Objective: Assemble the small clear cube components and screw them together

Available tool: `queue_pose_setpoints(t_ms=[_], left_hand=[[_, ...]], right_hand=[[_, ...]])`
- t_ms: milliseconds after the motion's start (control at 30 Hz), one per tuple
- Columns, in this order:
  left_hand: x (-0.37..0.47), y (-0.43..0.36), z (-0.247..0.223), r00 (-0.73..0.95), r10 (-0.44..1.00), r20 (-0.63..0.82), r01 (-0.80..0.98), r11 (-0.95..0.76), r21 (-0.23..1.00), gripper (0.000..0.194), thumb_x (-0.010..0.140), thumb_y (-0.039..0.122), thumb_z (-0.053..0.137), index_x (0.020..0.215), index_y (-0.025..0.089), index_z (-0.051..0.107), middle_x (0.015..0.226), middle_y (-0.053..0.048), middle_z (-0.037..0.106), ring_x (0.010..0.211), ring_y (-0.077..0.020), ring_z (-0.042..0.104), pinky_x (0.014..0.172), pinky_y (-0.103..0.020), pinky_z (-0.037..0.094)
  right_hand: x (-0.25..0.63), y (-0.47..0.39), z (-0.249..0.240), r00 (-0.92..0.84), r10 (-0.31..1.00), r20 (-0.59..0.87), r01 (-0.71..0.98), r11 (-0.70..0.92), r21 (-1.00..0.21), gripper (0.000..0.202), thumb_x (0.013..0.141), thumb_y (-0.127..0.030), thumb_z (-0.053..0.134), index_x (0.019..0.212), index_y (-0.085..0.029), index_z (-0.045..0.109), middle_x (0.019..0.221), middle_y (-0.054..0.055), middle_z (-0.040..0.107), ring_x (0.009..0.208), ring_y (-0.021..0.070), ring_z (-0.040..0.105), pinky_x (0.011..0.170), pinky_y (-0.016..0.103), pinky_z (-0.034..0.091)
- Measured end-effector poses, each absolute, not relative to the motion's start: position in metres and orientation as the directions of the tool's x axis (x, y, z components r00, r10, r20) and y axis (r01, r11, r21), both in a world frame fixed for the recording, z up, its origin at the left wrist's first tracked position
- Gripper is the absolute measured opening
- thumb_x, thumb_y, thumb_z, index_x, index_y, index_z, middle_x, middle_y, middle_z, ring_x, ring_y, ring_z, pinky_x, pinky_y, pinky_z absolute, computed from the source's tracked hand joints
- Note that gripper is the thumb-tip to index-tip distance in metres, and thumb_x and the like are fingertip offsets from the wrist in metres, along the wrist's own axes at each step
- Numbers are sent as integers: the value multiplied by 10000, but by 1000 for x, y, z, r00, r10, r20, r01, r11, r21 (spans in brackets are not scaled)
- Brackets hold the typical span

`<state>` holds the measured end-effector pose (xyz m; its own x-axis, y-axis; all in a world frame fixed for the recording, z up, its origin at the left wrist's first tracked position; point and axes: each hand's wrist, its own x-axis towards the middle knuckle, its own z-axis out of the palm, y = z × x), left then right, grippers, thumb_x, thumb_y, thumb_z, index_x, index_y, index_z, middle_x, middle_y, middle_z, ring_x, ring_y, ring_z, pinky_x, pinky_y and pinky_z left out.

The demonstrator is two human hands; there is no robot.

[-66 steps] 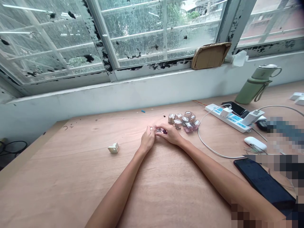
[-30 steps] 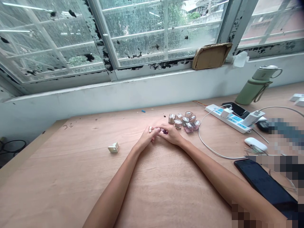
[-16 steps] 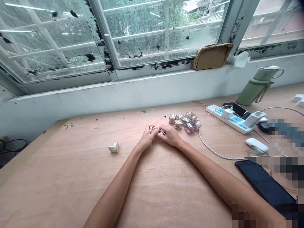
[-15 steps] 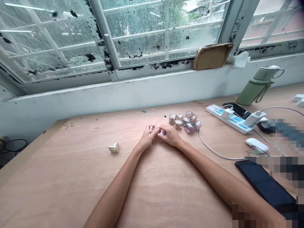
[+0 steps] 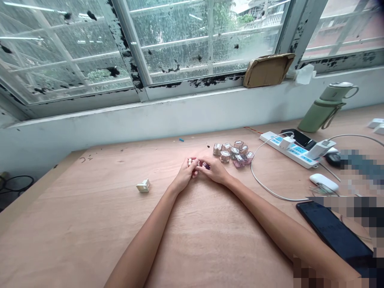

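My left hand (image 5: pixel 188 171) is closed, with a small whitish piece (image 5: pixel 190 162) showing at its fingertips. Right beside it, my right hand (image 5: pixel 212 168) curls around a small dark purple piece (image 5: pixel 206 165). The fingertips of both hands meet just above the table, and a bit of reddish colour shows between them. Fingers cover most of both pieces, so their exact kind cannot be made out. Behind my right hand stands a cluster of several small clear hexagonal containers (image 5: pixel 225 156) with white labels. A pale cream-coloured block (image 5: pixel 143 185) rests left of my left hand.
On the right lie a white power strip (image 5: pixel 291 150) with chargers, a looping white cable (image 5: pixel 264 188), a white case (image 5: pixel 324 183) and a black phone (image 5: pixel 333 228). A green bottle (image 5: pixel 316 114) stands behind. A small blue bit (image 5: pixel 181 140) lies near the wall.
My fingertips have shifted slightly, and the two held pieces look closer together. Both arms and the things on the table stay in place.
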<state>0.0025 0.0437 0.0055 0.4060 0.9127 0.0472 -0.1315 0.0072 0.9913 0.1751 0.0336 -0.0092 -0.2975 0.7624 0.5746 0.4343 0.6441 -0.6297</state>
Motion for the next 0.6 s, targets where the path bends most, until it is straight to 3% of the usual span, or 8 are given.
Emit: queue_pose_setpoints(t_ms=[300, 467, 600], left_hand=[[4, 45, 6, 370, 928, 48, -147, 7, 989, 418, 861, 461, 684, 1110, 181, 498, 779, 36, 563, 531, -66, 477, 466, -193, 346], [4, 45, 5, 370, 927, 61, -145, -7, 989, 445, 857, 503, 686, 1110, 180, 513, 763, 39, 569, 515, -71, 488, 449, -192, 349], [5, 46, 4, 382, 920, 84, -116, -43, 992, 413, 891, 563, 638, 996, 178, 532, 752, 31, 567, 525, -74, 497, 457, -193, 367]], right_hand=[[175, 33, -8, -272, 780, 563, 378, 625, -683, 314, 953, -392, 656, 1218, -226, 682, 893, 20, 709, 749, 157, 609, 681, 264, 459], [175, 31, -5, -274, 776, 568, 359, 630, -688, 289, 954, -374, 650, 1189, -209, 682, 909, 28, 714, 796, 161, 627, 710, 266, 467], [175, 31, -5, -267, 775, 573, 367, 632, -683, 289, 957, -379, 640, 1181, -199, 676, 941, 41, 718, 816, 164, 635, 707, 264, 467]])
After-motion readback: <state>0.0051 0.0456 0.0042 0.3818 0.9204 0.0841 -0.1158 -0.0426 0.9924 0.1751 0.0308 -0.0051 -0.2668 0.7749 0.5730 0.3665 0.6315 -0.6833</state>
